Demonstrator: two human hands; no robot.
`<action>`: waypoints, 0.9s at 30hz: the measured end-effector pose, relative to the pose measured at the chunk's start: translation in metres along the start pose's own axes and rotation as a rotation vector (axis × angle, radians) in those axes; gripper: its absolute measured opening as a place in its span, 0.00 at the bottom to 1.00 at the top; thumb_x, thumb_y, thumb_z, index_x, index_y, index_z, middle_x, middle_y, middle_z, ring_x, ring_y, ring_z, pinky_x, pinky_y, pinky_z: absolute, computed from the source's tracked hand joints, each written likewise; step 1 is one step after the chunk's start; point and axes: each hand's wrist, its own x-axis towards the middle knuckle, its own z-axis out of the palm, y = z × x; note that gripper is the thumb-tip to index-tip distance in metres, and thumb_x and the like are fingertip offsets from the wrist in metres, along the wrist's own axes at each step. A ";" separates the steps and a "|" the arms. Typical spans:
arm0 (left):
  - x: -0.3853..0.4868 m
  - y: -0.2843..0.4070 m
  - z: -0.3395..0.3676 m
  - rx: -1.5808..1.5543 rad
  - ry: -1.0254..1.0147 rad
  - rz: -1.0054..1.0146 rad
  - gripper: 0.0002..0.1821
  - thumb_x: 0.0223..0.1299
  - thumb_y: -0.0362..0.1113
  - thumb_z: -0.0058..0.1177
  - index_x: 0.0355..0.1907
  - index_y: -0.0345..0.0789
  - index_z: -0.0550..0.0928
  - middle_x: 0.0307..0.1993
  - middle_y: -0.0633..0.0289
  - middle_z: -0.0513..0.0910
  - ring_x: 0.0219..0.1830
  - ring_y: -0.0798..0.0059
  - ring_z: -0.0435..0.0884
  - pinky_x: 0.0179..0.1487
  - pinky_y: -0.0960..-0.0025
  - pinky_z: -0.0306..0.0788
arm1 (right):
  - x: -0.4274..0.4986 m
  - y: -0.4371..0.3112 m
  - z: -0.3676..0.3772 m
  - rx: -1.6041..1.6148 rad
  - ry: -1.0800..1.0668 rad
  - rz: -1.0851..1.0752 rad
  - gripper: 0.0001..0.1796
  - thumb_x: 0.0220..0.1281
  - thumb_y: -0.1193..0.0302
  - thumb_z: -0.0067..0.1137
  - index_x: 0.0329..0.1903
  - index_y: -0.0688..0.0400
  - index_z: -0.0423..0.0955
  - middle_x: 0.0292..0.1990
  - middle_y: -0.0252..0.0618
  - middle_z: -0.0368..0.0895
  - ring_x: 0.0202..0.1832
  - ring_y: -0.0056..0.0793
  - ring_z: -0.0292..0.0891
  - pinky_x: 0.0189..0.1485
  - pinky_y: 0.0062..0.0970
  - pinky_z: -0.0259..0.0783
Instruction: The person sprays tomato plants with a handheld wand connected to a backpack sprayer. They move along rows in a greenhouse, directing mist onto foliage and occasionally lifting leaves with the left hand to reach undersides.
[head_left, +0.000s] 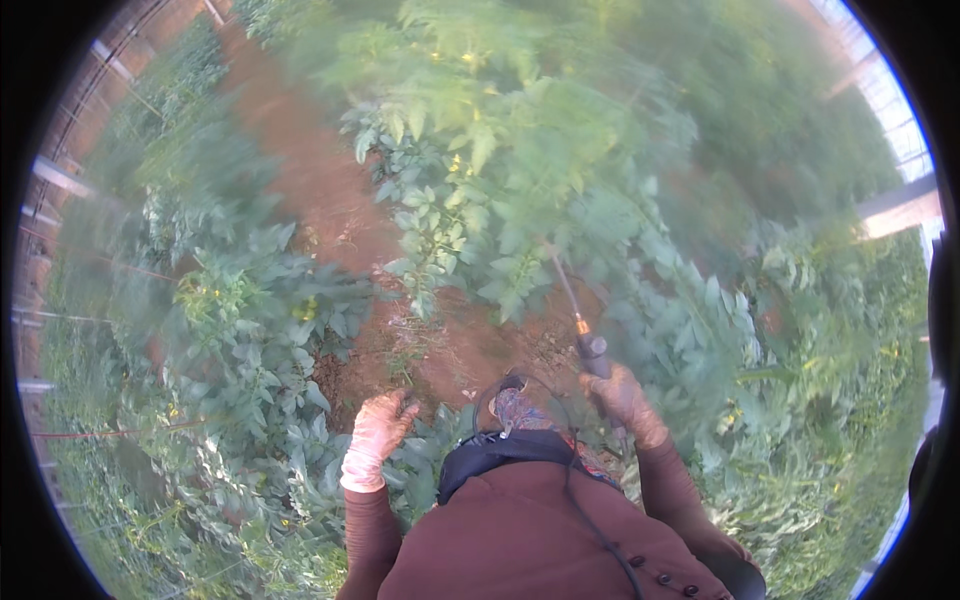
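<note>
In the head view, my right hand (621, 400), in a thin glove, is wrapped around the dark handle of a spray wand (594, 354). A brass-coloured fitting joins the handle to a thin lance, which points forward, its tip lost in blurred leaves. On the other side, my left hand (380, 427) is raised in a pale thin glove with its fingers curled. Whether it holds anything small is unclear. Tomato plants (435, 232) with small yellow flowers stand ahead of both hands, and more leafy plants (255, 360) grow beside my left hand.
Brown soil paths (315, 172) run between the plant rows. A thin black cable (592, 510) hangs down my front, above a dark waist bag (495, 454). Pale posts (64, 178) line the left edge, with a thin red line (112, 433) strung across plants. A beam (900, 210) stands right.
</note>
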 end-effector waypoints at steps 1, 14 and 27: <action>0.007 -0.007 -0.005 0.018 -0.026 -0.062 0.18 0.61 0.43 0.57 0.50 0.36 0.80 0.37 0.48 0.83 0.43 0.51 0.82 0.48 0.55 0.74 | 0.009 -0.009 0.000 -0.037 -0.027 -0.008 0.16 0.57 0.63 0.64 0.39 0.62 0.74 0.23 0.33 0.77 0.25 0.21 0.73 0.28 0.25 0.69; 0.080 -0.047 -0.041 0.157 -0.150 -0.324 0.23 0.61 0.47 0.56 0.53 0.34 0.79 0.46 0.47 0.83 0.51 0.49 0.79 0.54 0.55 0.72 | 0.155 -0.100 0.040 -0.247 -0.064 -0.151 0.14 0.57 0.63 0.64 0.28 0.61 0.74 0.21 0.31 0.74 0.22 0.18 0.68 0.25 0.25 0.64; 0.202 -0.092 -0.079 0.179 -0.014 -0.034 0.23 0.63 0.51 0.53 0.51 0.35 0.79 0.39 0.47 0.83 0.46 0.51 0.81 0.50 0.54 0.72 | 0.163 -0.153 0.038 -0.502 -0.026 -0.171 0.20 0.54 0.60 0.62 0.42 0.64 0.76 0.28 0.40 0.79 0.30 0.31 0.76 0.36 0.32 0.70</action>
